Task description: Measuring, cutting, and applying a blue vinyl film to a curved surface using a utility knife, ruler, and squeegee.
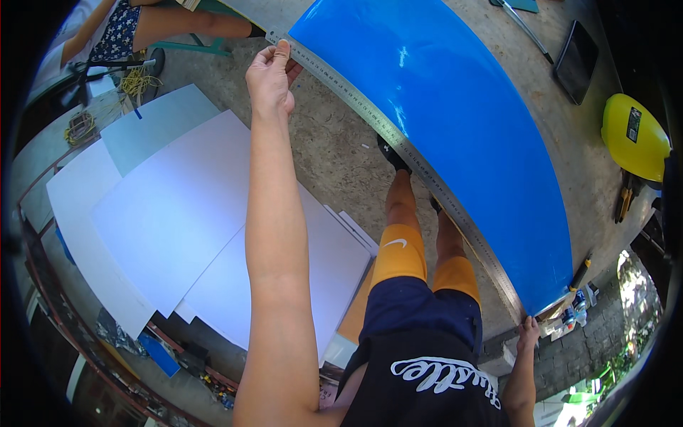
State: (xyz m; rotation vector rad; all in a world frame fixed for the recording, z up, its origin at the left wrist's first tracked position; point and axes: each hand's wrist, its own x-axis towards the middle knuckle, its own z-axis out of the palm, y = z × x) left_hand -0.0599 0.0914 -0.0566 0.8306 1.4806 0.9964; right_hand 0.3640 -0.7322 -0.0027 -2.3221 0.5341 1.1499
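A glossy blue sheet lies on the table, and a long steel ruler runs along its edge nearest me. At the ruler's far left end, my left hand grips it, thumb on top and fingers curled beneath. My right hand is closed at the other end, pinching the ruler by the sheet's near right corner. Whether it also grips the sheet, I cannot tell. A cutter knife with a dark and yellow handle rests beside that corner.
Large white sheets are stacked on the left. Across the grey tabletop lie a phone, a thin metal rod, a yellow rounded shell and pliers. Another person's leg shows at the far left, near yellow cord.
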